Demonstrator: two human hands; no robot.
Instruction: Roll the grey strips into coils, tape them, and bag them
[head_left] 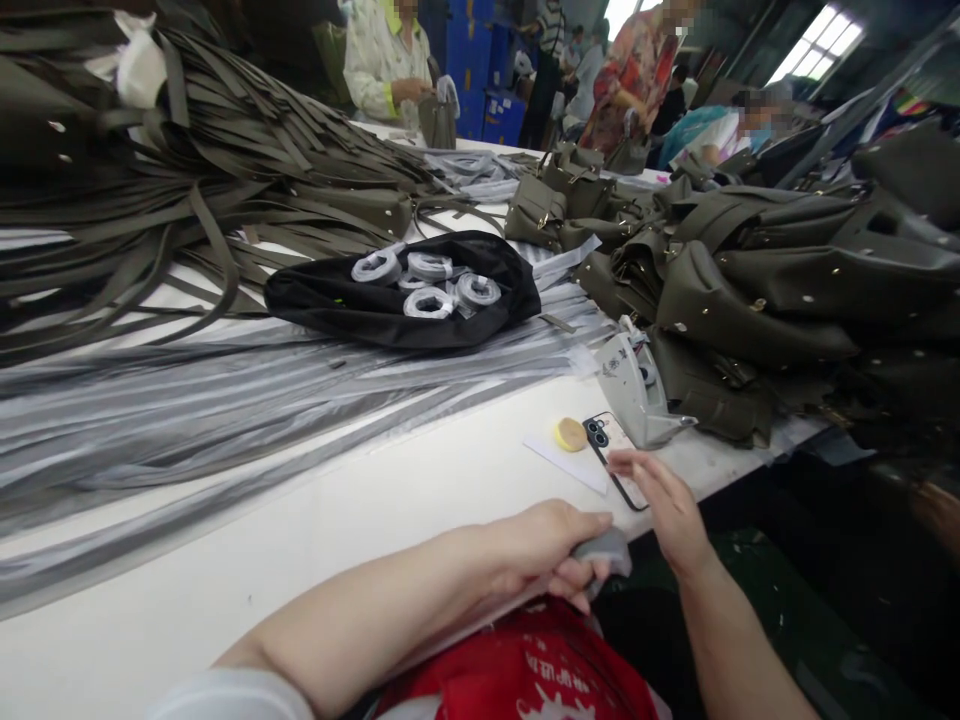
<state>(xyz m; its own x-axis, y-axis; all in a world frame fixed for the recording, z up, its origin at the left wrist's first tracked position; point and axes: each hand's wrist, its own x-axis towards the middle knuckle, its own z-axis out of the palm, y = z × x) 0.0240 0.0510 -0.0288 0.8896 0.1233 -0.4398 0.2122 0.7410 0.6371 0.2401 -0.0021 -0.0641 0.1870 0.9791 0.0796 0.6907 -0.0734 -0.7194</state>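
Firmly clasped in the left hand (553,537) now, a grey, rounded, plastic-looking bundle (609,549) is held at the white table's (420,490) near edge. At two o'clock from it, the right hand (671,512) is held open, grip released, by a pale, black-edged phone (609,438). Towards eleven, grey coiled strips (477,290) are cradled by a black fabric bag (322,312).

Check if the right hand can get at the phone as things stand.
Likely yes: the right hand looks empty, its fingertips already over or at the phone. The left hand, holding a gray bundle, sits nearer the body and doesn't seem in the way.
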